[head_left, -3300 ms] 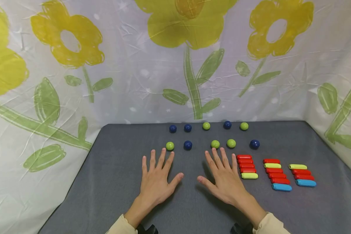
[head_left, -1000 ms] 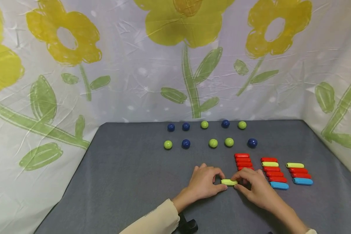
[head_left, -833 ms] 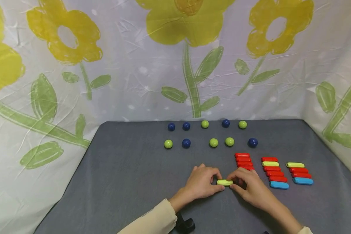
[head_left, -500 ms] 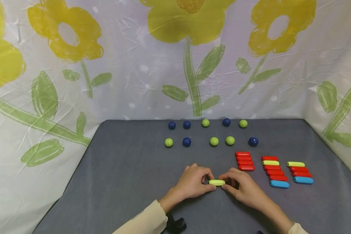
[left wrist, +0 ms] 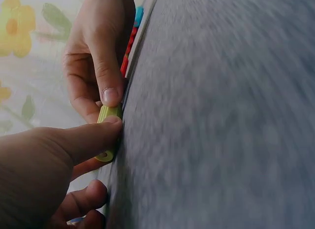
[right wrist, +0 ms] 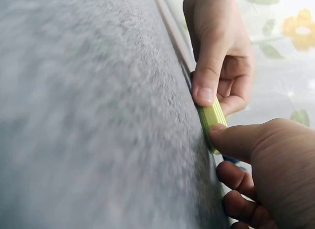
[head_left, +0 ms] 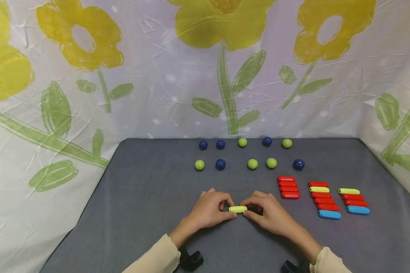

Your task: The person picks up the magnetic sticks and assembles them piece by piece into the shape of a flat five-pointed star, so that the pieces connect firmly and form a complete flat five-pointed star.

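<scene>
A short yellow ribbed stick lies crosswise between both hands, low at the grey tabletop. My left hand pinches its left end between thumb and fingers. At the opposite end, my right hand pinches it the same way. In the left wrist view, the stick shows lengthwise grooves and a round end beside the thumb. The right wrist view has both thumbs on the near side of the stick, with parts of the fingers hidden behind it.
To the right stand three columns of similar sticks: red sticks, a mixed column ending in a blue stick, and another ending in a blue stick. Behind the hands, green balls and blue balls form two rows. A flowered cloth encloses the table.
From flat above the table, both hands went to the yellow stick at the bottom of the left column and pinched its ends. They have since carried it leftward, away from the red sticks.
</scene>
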A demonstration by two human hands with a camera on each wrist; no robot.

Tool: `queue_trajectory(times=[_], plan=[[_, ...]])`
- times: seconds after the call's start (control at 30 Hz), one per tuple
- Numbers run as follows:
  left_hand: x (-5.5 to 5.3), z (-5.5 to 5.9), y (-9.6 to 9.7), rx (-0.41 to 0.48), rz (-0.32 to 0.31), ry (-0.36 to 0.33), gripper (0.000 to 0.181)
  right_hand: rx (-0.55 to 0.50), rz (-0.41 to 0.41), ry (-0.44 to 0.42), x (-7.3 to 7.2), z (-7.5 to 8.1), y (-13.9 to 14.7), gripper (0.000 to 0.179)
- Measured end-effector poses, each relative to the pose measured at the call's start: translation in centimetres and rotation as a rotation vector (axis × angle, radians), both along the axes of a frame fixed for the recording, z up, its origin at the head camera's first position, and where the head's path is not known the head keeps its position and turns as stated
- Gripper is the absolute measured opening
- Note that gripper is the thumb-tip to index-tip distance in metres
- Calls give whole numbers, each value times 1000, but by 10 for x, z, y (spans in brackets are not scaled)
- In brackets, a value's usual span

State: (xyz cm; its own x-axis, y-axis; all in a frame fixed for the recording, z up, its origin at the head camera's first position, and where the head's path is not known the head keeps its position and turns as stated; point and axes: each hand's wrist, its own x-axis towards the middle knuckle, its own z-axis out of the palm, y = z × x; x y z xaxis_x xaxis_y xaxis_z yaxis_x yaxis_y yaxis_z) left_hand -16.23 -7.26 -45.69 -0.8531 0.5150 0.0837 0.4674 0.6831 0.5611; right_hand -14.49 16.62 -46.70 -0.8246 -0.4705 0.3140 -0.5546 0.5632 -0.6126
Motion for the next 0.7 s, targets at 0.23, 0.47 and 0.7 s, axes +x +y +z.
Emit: queue_trajectory(times=[0.23,0.47,0.7], plan=[[-2,-2,-18,11,11,39,16,3,2,-14,-9,-1,-16,22],[-3,-4,-36,30,63,56,17,-9,8,-31,-18,-1,-34,22],[-3,-8,-46,43,116,97,20,-7,27,-32,-25,-1,-48,21]])
